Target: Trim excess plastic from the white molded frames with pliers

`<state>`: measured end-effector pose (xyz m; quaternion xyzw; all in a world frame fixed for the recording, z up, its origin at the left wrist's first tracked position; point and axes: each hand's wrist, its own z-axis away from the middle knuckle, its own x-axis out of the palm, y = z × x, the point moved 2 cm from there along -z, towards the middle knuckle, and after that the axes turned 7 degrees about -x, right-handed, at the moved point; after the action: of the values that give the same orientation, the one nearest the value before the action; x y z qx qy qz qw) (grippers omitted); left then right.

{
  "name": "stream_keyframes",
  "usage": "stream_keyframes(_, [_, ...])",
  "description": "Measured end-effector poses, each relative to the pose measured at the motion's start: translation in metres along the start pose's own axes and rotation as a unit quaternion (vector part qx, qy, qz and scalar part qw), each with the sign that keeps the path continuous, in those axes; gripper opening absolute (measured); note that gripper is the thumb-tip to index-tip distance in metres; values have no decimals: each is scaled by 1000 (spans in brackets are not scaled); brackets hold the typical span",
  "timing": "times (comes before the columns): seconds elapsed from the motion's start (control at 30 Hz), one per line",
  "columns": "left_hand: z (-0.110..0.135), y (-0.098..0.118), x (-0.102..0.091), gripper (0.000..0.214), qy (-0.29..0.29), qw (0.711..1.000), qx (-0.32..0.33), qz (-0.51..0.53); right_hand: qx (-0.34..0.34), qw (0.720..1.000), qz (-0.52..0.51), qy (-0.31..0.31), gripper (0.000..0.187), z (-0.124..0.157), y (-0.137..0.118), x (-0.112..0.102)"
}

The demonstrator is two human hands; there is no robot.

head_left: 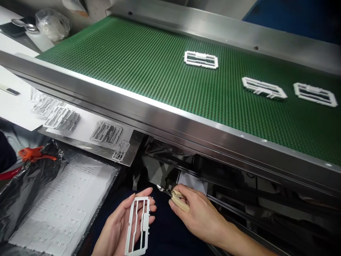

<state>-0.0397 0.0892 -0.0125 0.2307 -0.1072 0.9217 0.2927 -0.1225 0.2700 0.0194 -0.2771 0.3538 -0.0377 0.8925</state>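
A white rectangular plastic frame (146, 217) with inner bars and small side stubs lies across my left hand (119, 222), held by the thumb and curled fingers. My right hand (195, 211) grips a pair of side cutters (181, 202) by the cream handles. Their metal tip points left, a short way from the frame and apart from it. Both hands are in front of the conveyor, low in the view. On the green conveyor belt (128, 64) lie three similar white frames: one near the middle (201, 56), two farther right (263, 87) (315, 93).
The conveyor's metal rail (149, 108) runs between my hands and the belt. Stacked white frames (106, 132) rest on a metal shelf at left. Below, a box lined with black plastic (20, 209) holds rows of white parts (61, 209). An orange-handled tool (33, 153) lies at its edge.
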Motion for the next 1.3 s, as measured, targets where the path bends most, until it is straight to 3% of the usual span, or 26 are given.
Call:
stream_keyframes(0.17, [-9, 0, -10, 33, -17, 997, 57, 56, -10, 1000, -4, -10, 18, 8, -13, 10])
stream_keyframes(0.33, [-14, 1, -13, 23, 35, 985, 171, 7, -33, 999, 12, -37, 29, 13, -26, 31])
stream_keyframes(0.43, [-15, 0, -14, 17, 55, 976, 211, -10, -76, 997, 21, -9, 31, 12, -26, 47])
stream_keyframes(0.67, [-13, -4, -17, 17, 53, 968, 244, -14, -122, 988, 69, 67, 31, 14, -23, 65])
stream_keyframes(1.07, [-13, -7, -23, 20, 74, 964, 254, -10, -141, 975, 144, 89, 24, 14, -29, 69])
stream_keyframes(1.17, [-15, -6, -26, 18, 68, 961, 266, -27, -117, 987, 95, 51, 21, 6, -32, 66])
stream_keyframes(1.3, [-30, 15, -38, 20, 102, 946, 303, -49, -21, 992, -124, 28, 32, -22, -28, 68])
